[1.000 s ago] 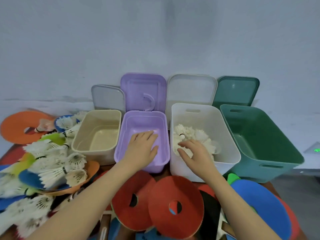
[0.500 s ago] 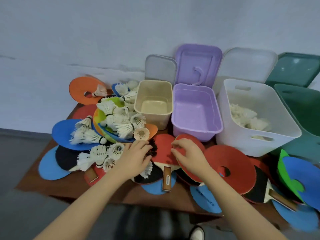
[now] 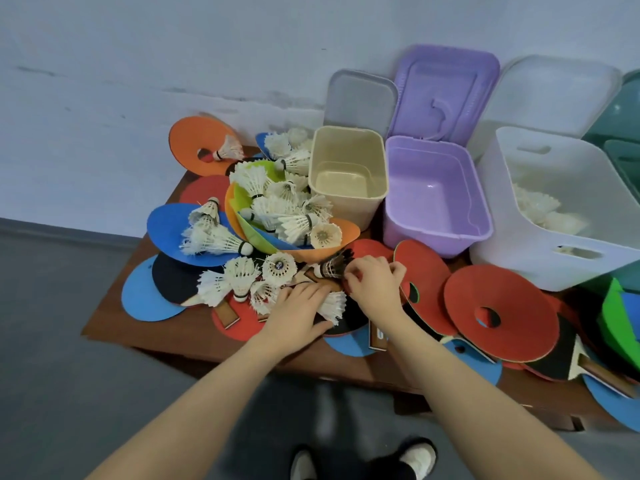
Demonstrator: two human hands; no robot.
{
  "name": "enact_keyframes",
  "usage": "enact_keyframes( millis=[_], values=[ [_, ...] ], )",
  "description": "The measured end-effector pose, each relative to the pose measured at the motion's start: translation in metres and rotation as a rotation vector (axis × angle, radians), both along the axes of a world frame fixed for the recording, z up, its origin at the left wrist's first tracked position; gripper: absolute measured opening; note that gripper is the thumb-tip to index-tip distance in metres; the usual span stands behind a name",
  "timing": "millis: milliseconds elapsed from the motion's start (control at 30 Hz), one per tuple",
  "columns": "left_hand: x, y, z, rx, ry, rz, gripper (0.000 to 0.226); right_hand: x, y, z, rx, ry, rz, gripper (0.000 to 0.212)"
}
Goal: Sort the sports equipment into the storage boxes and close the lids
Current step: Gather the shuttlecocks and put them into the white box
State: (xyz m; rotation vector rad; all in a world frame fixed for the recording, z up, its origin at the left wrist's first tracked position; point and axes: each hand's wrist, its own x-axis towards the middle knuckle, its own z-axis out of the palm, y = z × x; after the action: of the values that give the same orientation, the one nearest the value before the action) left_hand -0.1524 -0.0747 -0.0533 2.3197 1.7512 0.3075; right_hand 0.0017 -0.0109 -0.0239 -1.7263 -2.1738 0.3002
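Both my hands work the shuttlecock pile at the front of the table (image 3: 166, 336).

Head view: my left hand (image 3: 299, 311) lies with fingers loosely spread over a white shuttlecock (image 3: 334, 306); my right hand (image 3: 375, 284) curls its fingertips around a dark-feathered shuttlecock (image 3: 332, 266). More white shuttlecocks (image 3: 277, 202) heap over coloured discs beside the beige box (image 3: 348, 174). The purple box (image 3: 434, 199) stands open, its lid (image 3: 445, 88) propped behind; the white box (image 3: 554, 209) already holds shuttlecocks.
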Motion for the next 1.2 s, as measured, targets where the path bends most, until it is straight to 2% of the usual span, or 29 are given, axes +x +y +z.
enact_keyframes(
  millis=[267,433,567,733,833,1000,1200],
  values=[
    [0.007,0.015,-0.01,-0.073,0.037,-0.053,0.065,0.044,-0.017,0.023,0.184,0.163,-0.069,0.01],
    [0.012,0.011,-0.013,-0.062,0.009,0.018,0.061,0.061,-0.021,0.031,0.173,0.288,-0.097,0.013],
    [0.012,0.01,-0.002,0.09,-0.104,0.024,0.058,0.074,-0.02,0.034,0.225,0.297,-0.078,0.01],
    [0.024,0.031,0.03,0.258,-0.15,-0.007,0.069,0.098,-0.006,0.047,0.285,0.372,-0.102,0.008],
    [0.047,0.054,0.054,0.303,-0.184,-0.04,0.068,0.119,0.008,0.061,0.302,0.441,-0.105,0.012],
    [0.106,0.102,0.088,0.387,-0.177,-0.047,0.067,0.171,0.043,0.083,0.374,0.461,-0.09,0.007],
    [0.194,0.165,0.121,0.354,-0.206,-0.059,0.072,0.253,0.087,0.096,0.495,0.491,-0.122,0.007]
  ],
)
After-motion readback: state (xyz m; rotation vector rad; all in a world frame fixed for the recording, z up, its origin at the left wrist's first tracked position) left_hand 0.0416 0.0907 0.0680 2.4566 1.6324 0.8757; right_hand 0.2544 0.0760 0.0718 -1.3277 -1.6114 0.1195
